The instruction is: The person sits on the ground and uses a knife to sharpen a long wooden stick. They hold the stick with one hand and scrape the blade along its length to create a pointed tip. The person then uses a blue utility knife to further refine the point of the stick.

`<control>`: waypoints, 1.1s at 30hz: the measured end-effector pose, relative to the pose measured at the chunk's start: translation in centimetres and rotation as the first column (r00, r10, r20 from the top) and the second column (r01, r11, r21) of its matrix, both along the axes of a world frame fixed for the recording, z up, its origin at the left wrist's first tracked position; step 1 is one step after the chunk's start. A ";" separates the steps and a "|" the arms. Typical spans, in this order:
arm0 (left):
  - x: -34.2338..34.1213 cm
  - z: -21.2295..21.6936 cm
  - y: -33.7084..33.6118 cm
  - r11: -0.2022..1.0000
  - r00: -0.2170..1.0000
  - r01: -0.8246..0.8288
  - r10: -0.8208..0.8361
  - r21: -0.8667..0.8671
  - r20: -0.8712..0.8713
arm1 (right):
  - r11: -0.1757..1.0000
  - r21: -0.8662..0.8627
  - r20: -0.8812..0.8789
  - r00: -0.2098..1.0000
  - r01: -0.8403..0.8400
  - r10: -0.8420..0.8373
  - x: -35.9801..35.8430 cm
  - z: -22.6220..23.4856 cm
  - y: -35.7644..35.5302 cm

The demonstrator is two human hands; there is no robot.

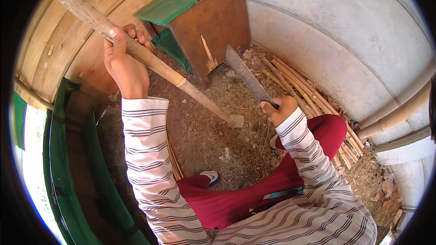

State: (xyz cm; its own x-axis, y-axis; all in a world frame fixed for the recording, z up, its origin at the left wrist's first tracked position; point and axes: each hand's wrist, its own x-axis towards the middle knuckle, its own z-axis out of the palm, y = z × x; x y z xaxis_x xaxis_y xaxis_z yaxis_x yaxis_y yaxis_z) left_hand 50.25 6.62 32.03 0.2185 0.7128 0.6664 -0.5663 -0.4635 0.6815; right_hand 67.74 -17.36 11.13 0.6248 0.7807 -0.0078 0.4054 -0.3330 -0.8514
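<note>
My left hand [121, 61] grips a long bamboo pole [150, 59] near its upper part. The pole slants from the upper left down to the dirt ground, its lower end resting by a small stone [236, 120]. My right hand [281, 109] is closed on the handle of a long flat blade [247, 77], a machete-like knife, which points up and to the left, apart from the pole. Both arms wear striped white sleeves. My legs in red trousers are folded below.
A brown wooden box with a green lid [204, 18] stands at the back. Several thin bamboo sticks [304, 86] lie along the grey wall [345, 31] at right. Wooden planks [59, 50] and green boards [63, 172] line the left. Thick bamboo poles [399, 113] lean at far right.
</note>
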 end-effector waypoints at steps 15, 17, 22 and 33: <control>0.9 4.0 -1.6 0.992 0.993 -0.105 0.100 -0.072 -0.068 | 0.982 0.190 0.067 0.998 0.004 -0.017 -2.2 4.8 0.3; 1.6 3.8 -2.8 0.983 0.982 -0.175 0.169 -0.060 -0.086 | 0.966 0.257 0.102 0.995 -0.020 -0.006 -3.2 5.6 0.9; 2.2 2.5 -3.5 0.989 0.983 -0.151 0.151 0.003 -0.105 | 0.943 0.301 0.144 0.984 -0.146 0.106 -5.7 8.7 2.1; 4.8 -0.2 -3.6 0.937 0.931 -0.349 0.345 -0.016 -0.117 | 0.924 0.301 0.394 0.913 -0.236 0.105 -8.6 13.2 5.8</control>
